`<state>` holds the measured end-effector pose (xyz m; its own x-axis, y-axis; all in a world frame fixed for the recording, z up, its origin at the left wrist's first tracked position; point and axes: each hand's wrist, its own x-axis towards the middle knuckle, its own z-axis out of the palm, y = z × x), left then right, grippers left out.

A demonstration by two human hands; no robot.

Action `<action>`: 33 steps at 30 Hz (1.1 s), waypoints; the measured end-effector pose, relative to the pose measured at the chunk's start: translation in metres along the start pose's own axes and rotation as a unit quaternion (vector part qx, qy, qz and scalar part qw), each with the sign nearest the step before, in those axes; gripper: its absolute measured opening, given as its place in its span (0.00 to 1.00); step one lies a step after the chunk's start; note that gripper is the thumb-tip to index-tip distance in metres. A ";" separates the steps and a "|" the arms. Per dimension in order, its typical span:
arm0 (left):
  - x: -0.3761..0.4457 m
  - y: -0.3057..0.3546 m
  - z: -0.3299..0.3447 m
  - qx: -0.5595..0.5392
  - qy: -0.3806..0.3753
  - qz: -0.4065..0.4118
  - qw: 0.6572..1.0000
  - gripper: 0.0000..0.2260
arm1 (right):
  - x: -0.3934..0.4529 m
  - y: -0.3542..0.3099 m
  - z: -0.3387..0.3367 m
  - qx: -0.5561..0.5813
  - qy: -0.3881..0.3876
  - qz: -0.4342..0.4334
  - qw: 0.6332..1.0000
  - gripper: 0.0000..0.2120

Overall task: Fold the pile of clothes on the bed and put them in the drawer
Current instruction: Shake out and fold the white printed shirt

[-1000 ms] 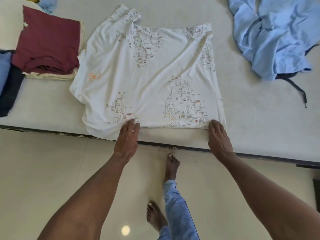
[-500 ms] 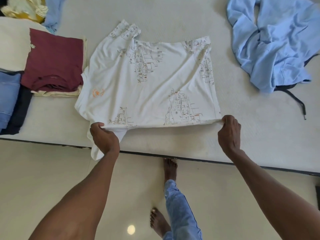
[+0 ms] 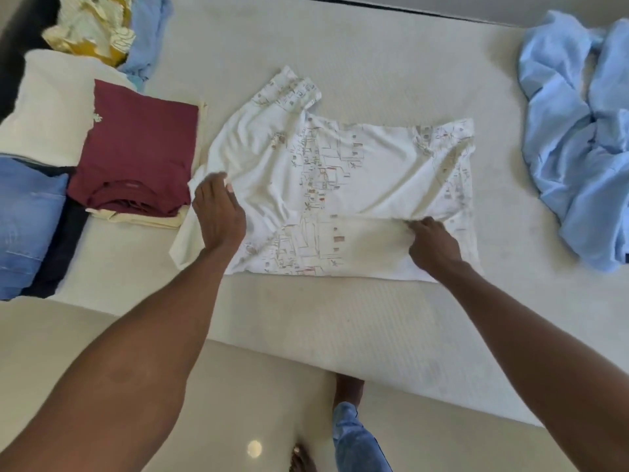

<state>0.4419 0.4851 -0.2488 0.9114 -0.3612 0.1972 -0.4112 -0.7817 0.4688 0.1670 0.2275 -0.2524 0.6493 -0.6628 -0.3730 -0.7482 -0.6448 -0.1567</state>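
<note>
— Where's the printed white T-shirt (image 3: 343, 185) now?

— Spread mid-bed (image 3: 340, 321), its near hem doubled over. The right hand (image 3: 434, 245) pinches that folded edge; the left hand (image 3: 219, 212) looks to be gripping cloth at the left side, though blur hides the fingers.

— How will it handle?

— Thin, limp, light, I'd say. Take it by corners or edges, or it sags.

— And around it?

— The maroon shirt (image 3: 136, 148) on a folded stack at left; a crumpled blue garment (image 3: 578, 137) at right.

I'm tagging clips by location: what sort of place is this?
Probably a home bedroom: a bare mattress over a glossy tiled floor, with folded clothes like a maroon shirt stacked beside a white printed T-shirt.
</note>
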 end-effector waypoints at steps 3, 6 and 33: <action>-0.015 -0.044 -0.012 0.006 -0.038 -0.087 0.995 0.13 | -0.001 -0.040 0.002 -0.032 0.013 0.107 0.994 0.15; -0.022 -0.070 -0.027 -0.022 -0.114 -0.193 0.974 0.18 | 0.005 -0.111 0.003 0.040 0.045 -0.001 0.998 0.13; 0.001 -0.093 -0.040 -0.104 -0.194 -0.157 0.963 0.18 | 0.009 -0.281 0.071 0.120 0.137 -0.162 0.970 0.07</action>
<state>0.4818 0.5782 -0.2579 0.8993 -0.3185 -0.2997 -0.0687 -0.7796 0.6225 0.3729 0.4296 -0.2763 0.8430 -0.5376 -0.0163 -0.4873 -0.7506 -0.4462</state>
